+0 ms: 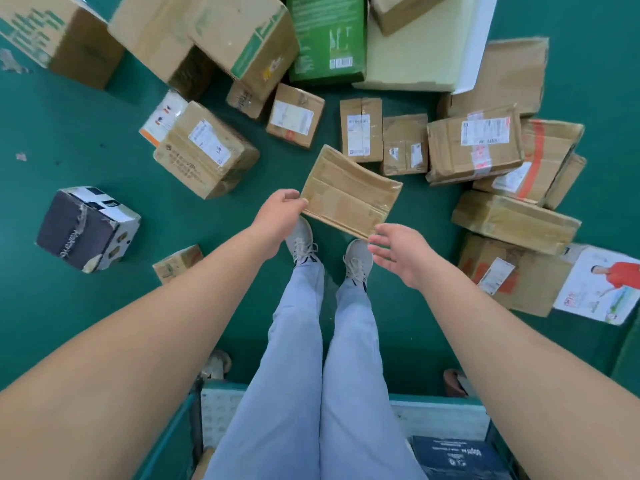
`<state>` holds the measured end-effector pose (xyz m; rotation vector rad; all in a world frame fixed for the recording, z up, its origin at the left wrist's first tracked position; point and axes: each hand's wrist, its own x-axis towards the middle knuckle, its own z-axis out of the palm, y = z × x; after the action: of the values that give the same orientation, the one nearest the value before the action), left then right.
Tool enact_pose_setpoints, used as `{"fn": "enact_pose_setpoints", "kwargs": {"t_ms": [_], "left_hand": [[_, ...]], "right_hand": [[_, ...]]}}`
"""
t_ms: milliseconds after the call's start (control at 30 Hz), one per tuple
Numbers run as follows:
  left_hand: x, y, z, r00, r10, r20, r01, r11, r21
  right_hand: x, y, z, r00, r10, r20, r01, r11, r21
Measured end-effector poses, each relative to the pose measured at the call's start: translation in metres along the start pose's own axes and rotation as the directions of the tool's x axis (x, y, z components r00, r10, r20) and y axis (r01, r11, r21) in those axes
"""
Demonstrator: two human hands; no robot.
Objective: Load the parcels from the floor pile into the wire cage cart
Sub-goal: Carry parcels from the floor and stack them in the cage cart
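Hands first: the left hand pinches the flat parcel at its 8 o'clock corner, thumb on top and fingers underneath, holding it in the air above the shoes. The right hand is spread and empty, fingers straight, just beside the parcel's 5 o'clock corner; whether the fingertips touch it I cannot tell.

That parcel is a thin brown cardboard box wrapped in glossy tape. Held up by one corner, it is probably light. It looks stiff, though slightly bowed, and the tape may make it slippery, so a second grip under the far edge would steady it.

Beyond it, from 10 to 3 o'clock, the pile of taped boxes lies on the green floor. At 6 o'clock, behind the legs, is what appears to be the cart, with a dark blue box inside.
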<state>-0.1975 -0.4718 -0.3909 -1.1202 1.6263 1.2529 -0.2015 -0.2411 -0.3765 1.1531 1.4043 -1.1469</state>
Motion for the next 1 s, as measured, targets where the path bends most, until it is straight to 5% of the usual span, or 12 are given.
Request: {"fn": "enact_pose_setpoints", "kwargs": {"t_ms": [233,500,767,1000], "left_hand": [[0.130,-0.002,0.027,0.999,0.043,0.011,-0.044,0.985,0.167],[0.210,0.004,0.055,0.994,0.113,-0.010,-0.106,0.957,0.269],[0.212,-0.001,0.063,0.997,0.062,0.036,-0.067,0.987,0.149],[0.132,-0.017,0.033,0.999,0.036,-0.023,-0.034,0.997,0.064]], "right_hand": [[0.122,-0.003,0.007,0.993,0.057,-0.101,-0.058,0.998,-0.003],[0.202,-0.005,-0.001,0.953,-0.066,-0.294,0.066,0.998,-0.009],[0.209,0.005,0.001,0.987,-0.005,-0.161,0.021,0.995,0.097],[0.123,0.012,0.008,0.984,0.003,-0.181,0.004,0.999,0.038]]}}
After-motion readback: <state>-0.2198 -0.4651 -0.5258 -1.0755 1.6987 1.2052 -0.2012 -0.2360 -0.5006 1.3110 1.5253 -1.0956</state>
